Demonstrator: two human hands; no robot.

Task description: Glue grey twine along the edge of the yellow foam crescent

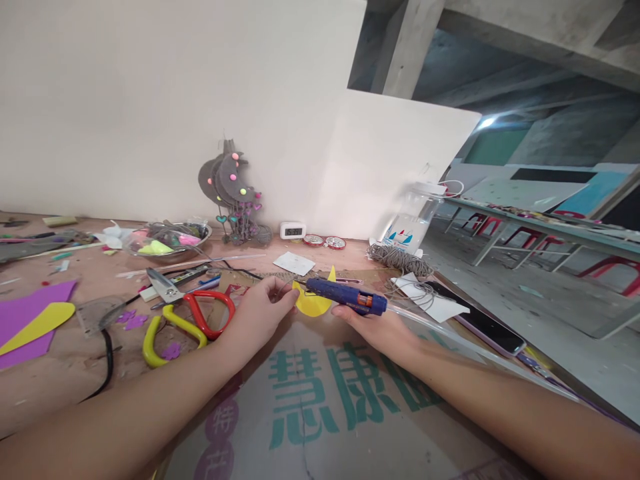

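In the middle of the head view, my right hand (373, 327) is closed around a blue hot glue gun (345, 293), its nozzle pointing left and a clear glue stick trailing from its back. A yellow crescent-shaped piece (313, 305) sits just under the nozzle, between my two hands, partly covered by the gun. My left hand (270, 307) is pinched shut at the crescent's left edge, close to the nozzle tip. What lies between those fingertips is too small to make out.
Left of my left arm lie red-and-yellow-handled scissors (175, 303) and purple sheet (50, 300). Behind stand a bowl of craft bits (173, 241), a grey hanging ornament (230, 187) and a small clock (293, 231). To the right are grey cord (400, 260) and a phone (480, 323).
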